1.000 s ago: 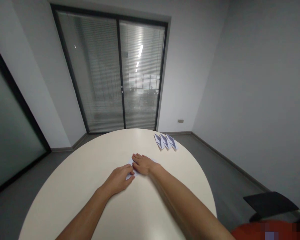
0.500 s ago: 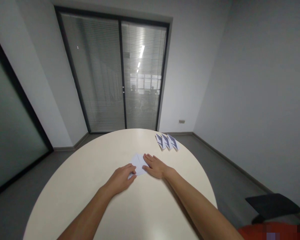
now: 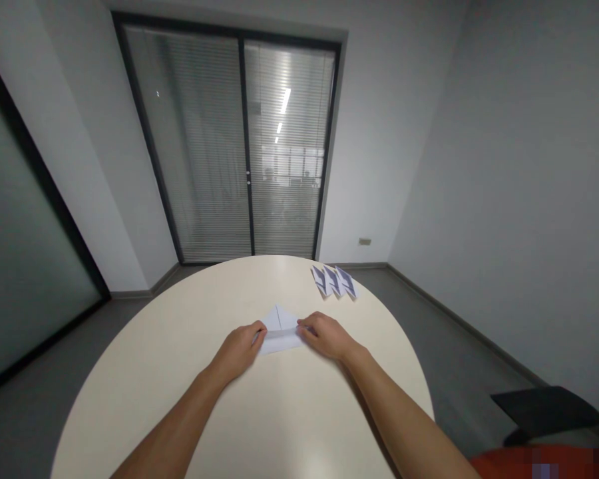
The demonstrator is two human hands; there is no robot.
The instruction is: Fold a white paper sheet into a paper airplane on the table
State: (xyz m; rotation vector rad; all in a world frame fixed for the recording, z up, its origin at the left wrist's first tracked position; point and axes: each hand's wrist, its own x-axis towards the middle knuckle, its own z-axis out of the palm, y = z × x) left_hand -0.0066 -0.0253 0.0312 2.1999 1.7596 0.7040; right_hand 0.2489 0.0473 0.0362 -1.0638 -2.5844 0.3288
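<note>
A sheet of white paper (image 3: 281, 341) lies at the middle of the round table, its far end folded to a point with a crease down the centre. A strip along its near side stands slightly raised between my hands. My left hand (image 3: 242, 346) pinches the left end of this strip between thumb and fingers. At the opposite end, my right hand (image 3: 325, 334) is closed on the paper in the same way. Parts of the paper's side edges are hidden behind my fingers.
Three folded paper pieces (image 3: 333, 282) stand in a row near the far right edge of the round cream table (image 3: 154, 372). A black chair part (image 3: 549, 409) and something red (image 3: 524, 462) are at the lower right. Glass panels with blinds (image 3: 204, 159) stand beyond.
My right hand has gone from lying flat on the paper to pinching its right side. My left fingers have closed on the left side, and the near strip is now lifted.
</note>
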